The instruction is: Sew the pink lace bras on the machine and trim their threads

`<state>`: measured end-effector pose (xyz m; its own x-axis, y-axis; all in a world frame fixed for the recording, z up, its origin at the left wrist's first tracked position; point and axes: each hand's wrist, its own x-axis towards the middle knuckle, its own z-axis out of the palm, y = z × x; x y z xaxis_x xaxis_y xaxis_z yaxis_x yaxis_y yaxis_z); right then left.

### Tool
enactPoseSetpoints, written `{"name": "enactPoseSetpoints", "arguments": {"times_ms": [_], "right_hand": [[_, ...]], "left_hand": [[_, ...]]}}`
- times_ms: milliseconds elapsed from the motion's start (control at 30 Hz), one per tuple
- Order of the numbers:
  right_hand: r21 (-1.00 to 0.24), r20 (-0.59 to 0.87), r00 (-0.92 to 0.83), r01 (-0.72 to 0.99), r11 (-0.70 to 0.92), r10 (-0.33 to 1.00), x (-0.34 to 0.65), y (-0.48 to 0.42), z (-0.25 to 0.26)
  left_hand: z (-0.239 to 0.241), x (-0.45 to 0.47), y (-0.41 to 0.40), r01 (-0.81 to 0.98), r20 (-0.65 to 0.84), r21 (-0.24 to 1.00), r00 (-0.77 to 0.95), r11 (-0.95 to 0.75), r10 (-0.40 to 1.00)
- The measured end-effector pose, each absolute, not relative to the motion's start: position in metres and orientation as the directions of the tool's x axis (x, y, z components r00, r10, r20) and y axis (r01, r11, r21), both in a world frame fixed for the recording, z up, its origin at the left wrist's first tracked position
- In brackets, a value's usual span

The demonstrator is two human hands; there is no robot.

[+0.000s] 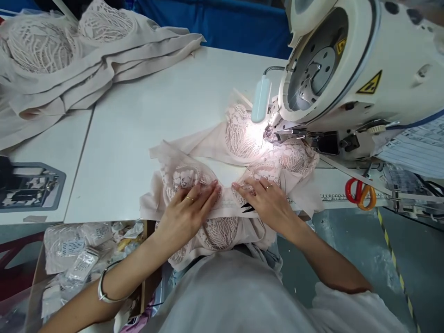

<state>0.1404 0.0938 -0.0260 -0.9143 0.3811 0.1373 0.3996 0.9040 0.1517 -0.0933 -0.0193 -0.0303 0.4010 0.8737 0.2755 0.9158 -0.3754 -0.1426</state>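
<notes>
A pale pink lace bra [239, 138] lies on the white table [145, 134], one cup lit under the needle of the sewing machine [364, 69]. My left hand [189, 208] lies flat with fingers stretched on the near left lace cup. My right hand [268, 199] presses flat on the fabric beside it, fingertips pointing left. The two hands' fingertips almost meet at the bra's centre. Neither hand grips anything. The near edge of the garment hangs over the table's front edge towards my lap.
A heap of pink lace garments [69, 51] fills the table's far left. Red-and-orange scissors [360, 193] lie at the right near a ruler strip. A box of packets [79, 259] stands below the table at left. A blue lamp [261, 99] hangs beside the needle.
</notes>
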Motion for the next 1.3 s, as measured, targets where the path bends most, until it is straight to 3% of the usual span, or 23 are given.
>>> {"name": "enactPoseSetpoints", "arguments": {"times_ms": [167,333,633,767,900,1300], "right_hand": [[0.132,0.046,-0.903,0.429,0.894,0.427,0.1371,0.0928,-0.0236],[0.113,0.057,-0.927,0.375,0.92,0.37,0.1394,0.094,-0.0239],[0.151,0.003,-0.888,0.455,0.878,0.46,0.1347,0.0883,-0.0244],[0.103,-0.008,-0.877,0.478,0.872,0.481,0.1341,0.0876,-0.026],[0.062,-0.004,-0.868,0.496,0.866,0.497,0.1344,0.0885,-0.0283],[0.124,0.066,-0.874,0.486,0.865,0.481,0.1335,0.0915,-0.0251]], "left_hand": [[-0.0297,-0.093,-0.0166,0.936,0.246,-0.15,0.347,-0.318,0.905],[-0.03,-0.0934,-0.017,0.945,0.199,-0.122,0.321,-0.302,0.926],[-0.0328,-0.0931,-0.0199,0.954,0.163,-0.102,0.296,-0.283,0.941],[-0.0307,-0.0922,-0.0197,0.955,0.172,-0.088,0.294,-0.283,0.94],[-0.0306,-0.0909,-0.0203,0.97,0.18,-0.052,0.243,-0.237,0.953],[-0.0342,-0.0908,-0.0217,0.983,0.174,0.017,0.178,-0.184,0.968]]}}
